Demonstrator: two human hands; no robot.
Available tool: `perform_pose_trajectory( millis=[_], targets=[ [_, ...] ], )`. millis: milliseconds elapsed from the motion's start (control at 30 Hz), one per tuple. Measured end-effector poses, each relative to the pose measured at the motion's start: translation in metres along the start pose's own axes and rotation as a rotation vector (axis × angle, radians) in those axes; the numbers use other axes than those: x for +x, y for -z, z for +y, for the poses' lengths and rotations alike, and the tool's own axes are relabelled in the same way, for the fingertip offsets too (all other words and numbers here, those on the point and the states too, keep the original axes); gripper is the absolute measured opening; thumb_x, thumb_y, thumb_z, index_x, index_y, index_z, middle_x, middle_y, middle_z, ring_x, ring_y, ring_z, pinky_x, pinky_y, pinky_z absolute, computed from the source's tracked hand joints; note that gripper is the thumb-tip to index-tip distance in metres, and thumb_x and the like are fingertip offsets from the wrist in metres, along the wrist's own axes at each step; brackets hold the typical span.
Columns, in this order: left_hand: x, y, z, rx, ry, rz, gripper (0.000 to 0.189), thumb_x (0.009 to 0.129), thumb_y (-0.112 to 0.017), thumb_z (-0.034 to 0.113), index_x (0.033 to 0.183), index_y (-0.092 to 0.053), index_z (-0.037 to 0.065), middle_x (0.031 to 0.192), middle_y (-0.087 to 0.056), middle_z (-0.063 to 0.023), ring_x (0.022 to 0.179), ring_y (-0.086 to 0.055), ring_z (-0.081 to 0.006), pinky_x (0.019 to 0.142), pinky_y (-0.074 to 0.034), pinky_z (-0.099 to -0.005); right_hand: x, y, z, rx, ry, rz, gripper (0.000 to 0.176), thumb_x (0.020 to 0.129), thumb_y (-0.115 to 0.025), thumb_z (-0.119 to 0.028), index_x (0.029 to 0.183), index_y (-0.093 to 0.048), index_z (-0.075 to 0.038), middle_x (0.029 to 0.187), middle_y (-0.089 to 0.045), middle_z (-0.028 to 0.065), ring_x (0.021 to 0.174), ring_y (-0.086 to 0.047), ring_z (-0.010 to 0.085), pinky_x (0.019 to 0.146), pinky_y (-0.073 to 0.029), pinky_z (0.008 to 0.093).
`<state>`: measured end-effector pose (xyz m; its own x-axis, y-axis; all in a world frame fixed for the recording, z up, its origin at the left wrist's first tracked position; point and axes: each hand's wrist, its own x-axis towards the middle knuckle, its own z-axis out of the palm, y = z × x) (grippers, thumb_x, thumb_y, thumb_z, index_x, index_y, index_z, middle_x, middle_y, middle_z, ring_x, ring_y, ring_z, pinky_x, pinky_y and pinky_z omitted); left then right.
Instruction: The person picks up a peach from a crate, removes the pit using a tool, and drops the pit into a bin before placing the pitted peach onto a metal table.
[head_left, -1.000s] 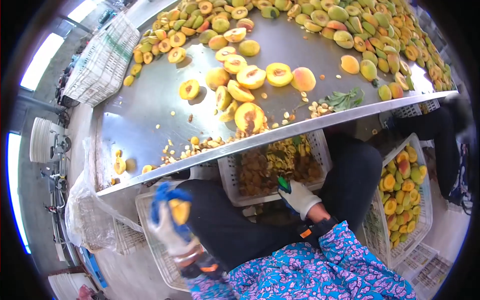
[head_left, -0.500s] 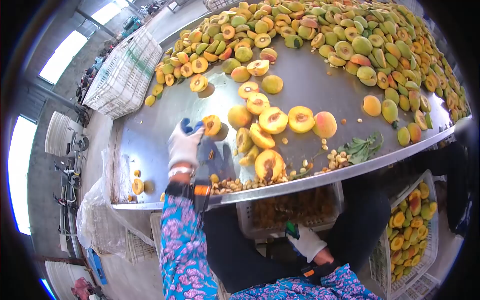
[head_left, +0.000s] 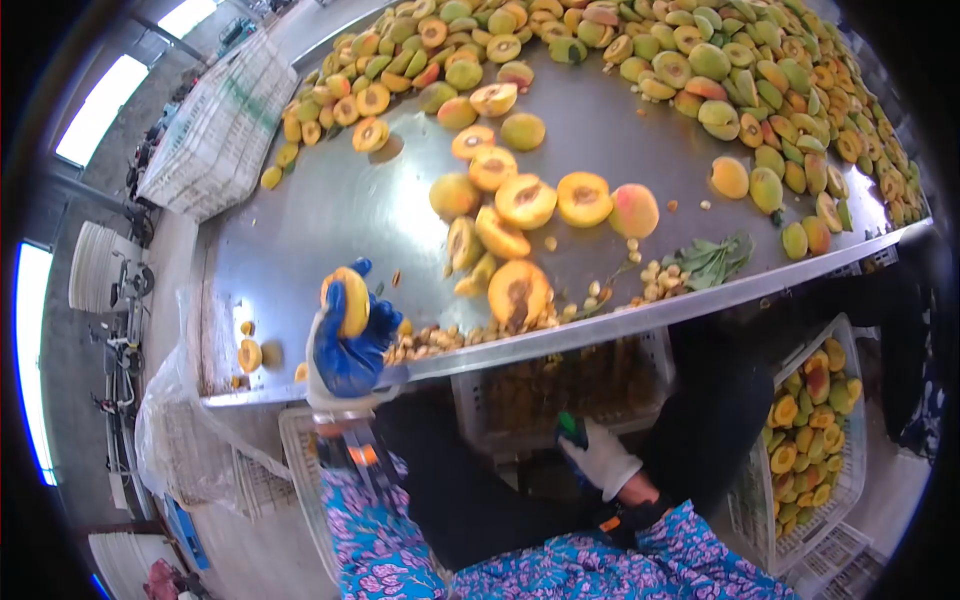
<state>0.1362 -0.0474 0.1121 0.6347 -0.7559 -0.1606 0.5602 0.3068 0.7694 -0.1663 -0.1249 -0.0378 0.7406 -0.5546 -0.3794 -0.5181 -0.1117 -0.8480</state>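
Note:
My left hand (head_left: pixel 350 355), in a white glove with a blue palm, is turned palm up near the front left edge of the metal table (head_left: pixel 300 240). Its fingers are closed around a halved peach (head_left: pixel 352 303). My right hand (head_left: pixel 603 460), gloved too, is low over my lap with its fingers wrapped round a small green object (head_left: pixel 572 430). Cut peach halves (head_left: pixel 525 201) and a few whole-looking peaches lie mid-table. One half with a dark hollow (head_left: pixel 518 292) rests by the loose pits (head_left: pixel 430 343) along the front edge.
A large heap of peaches (head_left: pixel 710 62) covers the table's back and right. A white crate (head_left: pixel 215 130) stands at the left. Below the edge is a crate (head_left: pixel 480 405); another holding peach halves (head_left: pixel 805 440) sits at the right. Green leaves (head_left: pixel 715 262) lie near the front edge.
My left hand has picked up the peach half, drawn it back towards the front edge and turned palm up. The view has shifted slightly; my right hand stays low.

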Motion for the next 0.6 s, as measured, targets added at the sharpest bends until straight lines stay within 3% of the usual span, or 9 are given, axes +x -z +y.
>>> perform_pose_trajectory(
  millis=[33, 133, 233, 267, 333, 467, 600],
  targets=[
    [-0.022, -0.002, -0.013, -0.163, -0.008, -0.034, 0.045, 0.093, -0.050, 0.031, 0.127, -0.039, 0.004, 0.091, -0.062, -0.0116, 0.088, -0.063, -0.0244, 0.083, -0.051, -0.0395, 0.001, -0.001, -0.006, 0.072, 0.049, 0.029, 0.030, 0.082, -0.061, -0.026, 0.096, -0.056, 0.000, 0.087, -0.061, 0.0241, 0.083, -0.057, 0.0418, 0.072, -0.046, 0.0435],
    [-0.085, -0.017, -0.062, -0.471, 0.025, 0.169, 0.038, 0.091, -0.052, 0.026, 0.120, -0.047, 0.002, 0.106, -0.059, -0.0104, 0.107, -0.056, -0.0262, 0.089, -0.048, -0.0431, -0.003, 0.006, -0.033, 0.250, -0.091, -0.042, 0.028, 0.083, -0.062, -0.022, 0.099, -0.055, 0.000, 0.086, -0.061, 0.0225, 0.081, -0.059, 0.0387, 0.070, -0.046, 0.0397],
    [-0.114, -0.009, -0.108, -0.649, 0.146, 0.200, 0.037, 0.092, -0.051, 0.030, 0.116, -0.051, 0.003, 0.115, -0.057, -0.0114, 0.112, -0.052, -0.0293, 0.093, -0.045, -0.0451, -0.024, 0.012, -0.078, 0.283, -0.041, -0.076, 0.027, 0.083, -0.062, -0.020, 0.099, -0.053, 0.000, 0.078, -0.061, 0.0213, 0.072, -0.060, 0.0371, 0.064, -0.046, 0.0415],
    [-0.118, -0.010, -0.117, -0.582, 0.164, 0.238, 0.039, 0.092, -0.050, 0.034, 0.116, -0.052, 0.004, 0.114, -0.058, -0.0119, 0.111, -0.053, -0.0290, 0.092, -0.045, -0.0451, -0.033, 0.019, -0.099, 0.236, -0.058, -0.155, 0.027, 0.084, -0.062, -0.022, 0.097, -0.050, -0.001, 0.075, -0.060, 0.0217, 0.070, -0.060, 0.0390, 0.061, -0.046, 0.0427],
    [-0.122, -0.010, -0.130, -0.534, 0.161, 0.225, 0.043, 0.092, -0.048, 0.039, 0.116, -0.052, 0.004, 0.113, -0.058, -0.0125, 0.109, -0.054, -0.0287, 0.091, -0.046, -0.0450, -0.043, 0.008, -0.102, 0.051, 0.126, -0.196, 0.030, 0.085, -0.060, -0.026, 0.094, -0.048, 0.000, 0.074, -0.059, 0.0229, 0.072, -0.059, 0.0404, 0.061, -0.045, 0.0446],
    [-0.127, -0.017, -0.131, -0.384, 0.184, 0.252, 0.046, 0.093, -0.045, 0.044, 0.112, -0.054, 0.003, 0.107, -0.060, -0.0134, 0.100, -0.058, -0.0284, 0.087, -0.049, -0.0434, -0.050, -0.012, -0.100, -0.222, 0.141, -0.241, 0.035, 0.085, -0.056, -0.033, 0.091, -0.046, 0.000, 0.073, -0.059, 0.0229, 0.071, -0.060, 0.0399, 0.061, -0.046, 0.0463],
    [-0.129, -0.018, -0.135, -0.145, 0.138, 0.273, 0.046, 0.093, -0.043, 0.045, 0.106, -0.056, 0.002, 0.098, -0.061, -0.0126, 0.092, -0.060, -0.0271, 0.081, -0.051, -0.0421, -0.050, -0.016, -0.099, -0.311, 0.123, -0.238, 0.035, 0.085, -0.056, -0.033, 0.092, -0.046, 0.000, 0.071, -0.060, 0.0215, 0.068, -0.060, 0.0384, 0.059, -0.046, 0.0463]
  ],
)
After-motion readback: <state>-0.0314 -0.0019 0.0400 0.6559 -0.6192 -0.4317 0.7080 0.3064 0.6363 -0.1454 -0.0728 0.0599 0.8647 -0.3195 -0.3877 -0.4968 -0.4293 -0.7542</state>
